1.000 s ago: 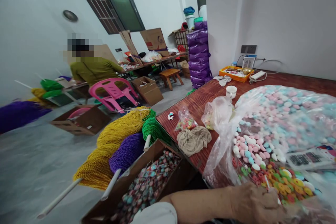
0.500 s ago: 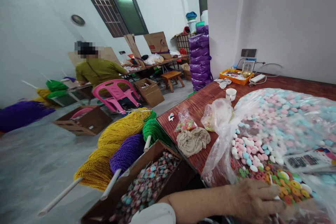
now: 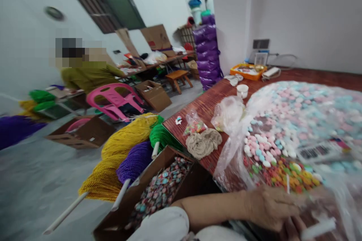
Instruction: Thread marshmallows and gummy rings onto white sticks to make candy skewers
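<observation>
My left hand (image 3: 267,207) reaches over the front of the table, its fingers bent in a pinch. A short thin white stick (image 3: 287,183) stands up from between those fingers. My right hand (image 3: 294,229) is just below them at the bottom edge, partly hidden and blurred, with its fingers drawn together; what they hold cannot be made out. Close to it lies a blurred white tube-like piece (image 3: 319,229). Beyond both hands, on clear plastic, are small orange, yellow, red and green rings (image 3: 294,175) and pink, white and blue oval pieces (image 3: 261,145).
A large clear bag (image 3: 308,109) of pastel pieces covers the table's right side. Beside it are a white cup (image 3: 242,91), a crumpled cloth (image 3: 203,143) and small bags. At lower left stands a carton (image 3: 195,180) of small stick pieces, by yellow cord bundles (image 3: 121,150). A person sits beyond.
The view has shifted, so most things appear farther left and higher. My hands stay close together, and more of the right hand and the white tube-like piece now shows.
</observation>
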Demonstrator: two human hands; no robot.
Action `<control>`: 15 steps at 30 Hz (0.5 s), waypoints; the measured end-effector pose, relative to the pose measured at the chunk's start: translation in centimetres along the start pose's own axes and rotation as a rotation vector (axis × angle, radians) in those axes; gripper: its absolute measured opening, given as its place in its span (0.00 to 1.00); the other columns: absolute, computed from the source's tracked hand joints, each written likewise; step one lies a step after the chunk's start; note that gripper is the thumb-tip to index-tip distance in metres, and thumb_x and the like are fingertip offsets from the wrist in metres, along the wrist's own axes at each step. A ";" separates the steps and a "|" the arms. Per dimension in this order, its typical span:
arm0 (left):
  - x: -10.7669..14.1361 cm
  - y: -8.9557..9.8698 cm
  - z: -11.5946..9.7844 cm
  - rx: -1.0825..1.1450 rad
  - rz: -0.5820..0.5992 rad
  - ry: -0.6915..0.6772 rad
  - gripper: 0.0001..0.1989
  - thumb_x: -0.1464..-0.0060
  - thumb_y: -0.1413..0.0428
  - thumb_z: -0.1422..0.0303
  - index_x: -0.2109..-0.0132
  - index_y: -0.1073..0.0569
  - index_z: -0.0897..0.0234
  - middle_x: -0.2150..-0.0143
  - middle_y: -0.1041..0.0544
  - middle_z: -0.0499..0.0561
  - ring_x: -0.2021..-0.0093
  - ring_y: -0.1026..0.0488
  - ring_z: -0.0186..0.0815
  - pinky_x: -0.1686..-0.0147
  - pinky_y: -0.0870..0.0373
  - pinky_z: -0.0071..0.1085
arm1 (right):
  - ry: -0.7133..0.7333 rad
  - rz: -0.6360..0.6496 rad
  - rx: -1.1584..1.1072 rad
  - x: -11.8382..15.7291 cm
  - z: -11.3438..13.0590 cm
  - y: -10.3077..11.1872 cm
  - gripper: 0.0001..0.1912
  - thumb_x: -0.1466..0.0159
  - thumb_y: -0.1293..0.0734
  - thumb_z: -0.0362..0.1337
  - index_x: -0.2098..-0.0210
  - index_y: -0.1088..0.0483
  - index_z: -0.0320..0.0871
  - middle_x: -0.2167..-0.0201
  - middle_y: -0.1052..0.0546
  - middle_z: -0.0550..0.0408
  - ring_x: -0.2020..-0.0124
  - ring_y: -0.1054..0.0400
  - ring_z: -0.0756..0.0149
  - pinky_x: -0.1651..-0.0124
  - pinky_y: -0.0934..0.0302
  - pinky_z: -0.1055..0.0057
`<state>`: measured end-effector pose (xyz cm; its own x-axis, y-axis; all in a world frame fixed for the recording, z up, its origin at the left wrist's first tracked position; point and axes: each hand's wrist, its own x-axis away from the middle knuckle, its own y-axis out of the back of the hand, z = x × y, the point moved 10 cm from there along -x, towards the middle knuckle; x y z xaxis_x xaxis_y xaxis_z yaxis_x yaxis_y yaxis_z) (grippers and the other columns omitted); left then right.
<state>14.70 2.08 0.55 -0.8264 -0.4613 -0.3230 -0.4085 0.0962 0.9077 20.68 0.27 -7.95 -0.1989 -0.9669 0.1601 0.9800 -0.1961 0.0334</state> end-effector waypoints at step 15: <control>1.4 7.5 9.5 -0.031 -0.134 0.447 0.12 0.38 0.52 0.75 0.51 0.27 0.67 0.54 0.24 0.57 0.51 0.27 0.39 0.48 0.28 0.39 | -0.054 -0.225 -0.303 -0.3 -0.1 5.2 0.14 0.37 0.32 0.47 0.65 0.31 0.41 0.82 0.44 0.66 0.82 0.52 0.77 0.81 0.59 0.79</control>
<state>6.76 10.55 4.33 -0.5165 -0.8032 -0.2968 -0.4825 -0.0133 0.8758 25.80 -0.51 -7.97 -0.4012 -0.8856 0.2339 0.8660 -0.4499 -0.2182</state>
